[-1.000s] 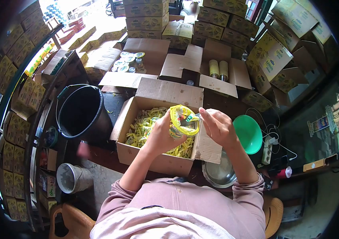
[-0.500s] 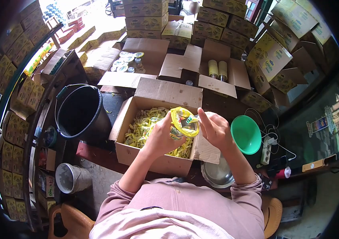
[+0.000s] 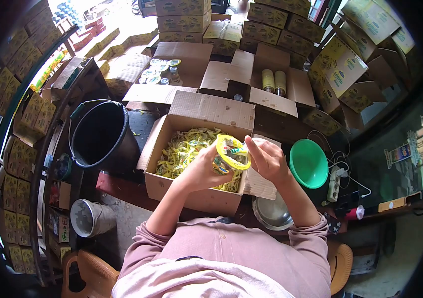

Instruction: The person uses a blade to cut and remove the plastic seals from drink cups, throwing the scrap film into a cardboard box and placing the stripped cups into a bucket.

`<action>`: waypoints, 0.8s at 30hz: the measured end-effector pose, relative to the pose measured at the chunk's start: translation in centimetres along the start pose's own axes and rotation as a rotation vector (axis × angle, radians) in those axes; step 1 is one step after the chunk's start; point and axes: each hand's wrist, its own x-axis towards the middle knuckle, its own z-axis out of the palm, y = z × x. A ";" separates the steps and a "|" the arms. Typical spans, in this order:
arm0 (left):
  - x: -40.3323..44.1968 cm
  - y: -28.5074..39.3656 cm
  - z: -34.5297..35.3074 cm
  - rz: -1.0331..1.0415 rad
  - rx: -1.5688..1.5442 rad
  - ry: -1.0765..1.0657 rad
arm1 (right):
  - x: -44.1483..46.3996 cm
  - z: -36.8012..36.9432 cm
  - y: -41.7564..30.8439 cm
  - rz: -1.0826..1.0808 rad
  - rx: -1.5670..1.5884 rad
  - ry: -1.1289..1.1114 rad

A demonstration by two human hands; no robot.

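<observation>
My left hand (image 3: 202, 170) is wrapped around a clear plastic cup (image 3: 226, 163) with a yellow printed rim, tilted so its top faces me. A green-and-white patch shows at the cup's top. On the other side, my right hand (image 3: 269, 160) is closed near the rim, its forefinger and thumb at the cup's edge. What sits between those fingers is too small to make out. Below both hands stands an open cardboard box (image 3: 191, 196) with many yellow plastic strips (image 3: 184, 151) in it.
A dark bucket (image 3: 129, 144) stands left of the box, and a grey bucket (image 3: 85, 218) is lower down. To the right are a green bowl (image 3: 308, 164), a metal bowl (image 3: 273, 213) and a power strip (image 3: 334, 186). Open boxes with lidded cups (image 3: 157, 69) and yellow cup stacks (image 3: 274, 82) lie behind.
The green-and-white patch at the cup's top has shifted slightly, and my right fingers have moved a little along the rim. My left hand keeps its hold on the cup.
</observation>
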 end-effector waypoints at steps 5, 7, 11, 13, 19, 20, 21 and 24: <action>0.1 -2.0 0.3 -0.003 -0.127 -0.144 | 0.0 0.2 0.0 -0.009 0.043 0.020; 0.1 -1.9 0.0 -0.051 -0.192 -0.193 | -0.1 0.3 0.0 -0.005 0.054 0.025; 0.5 -1.6 -0.3 -0.109 -0.310 -0.277 | -0.6 0.5 0.1 0.018 0.075 0.027; 0.7 -1.7 -0.4 -0.108 -0.351 -0.340 | -0.7 0.5 0.1 0.041 0.074 0.021; 0.4 -2.9 0.7 -0.184 -0.714 -0.529 | -0.8 0.7 0.3 0.043 0.100 0.045; 0.5 -2.5 0.6 -0.187 -0.743 -0.554 | -0.8 0.7 0.3 0.042 0.101 0.049; 0.7 -2.4 0.6 -0.190 -0.772 -0.578 | -0.8 0.7 0.3 0.040 0.102 0.052; 0.9 -3.8 0.6 -0.168 -0.921 -0.655 | -1.0 0.8 0.2 0.054 0.102 0.046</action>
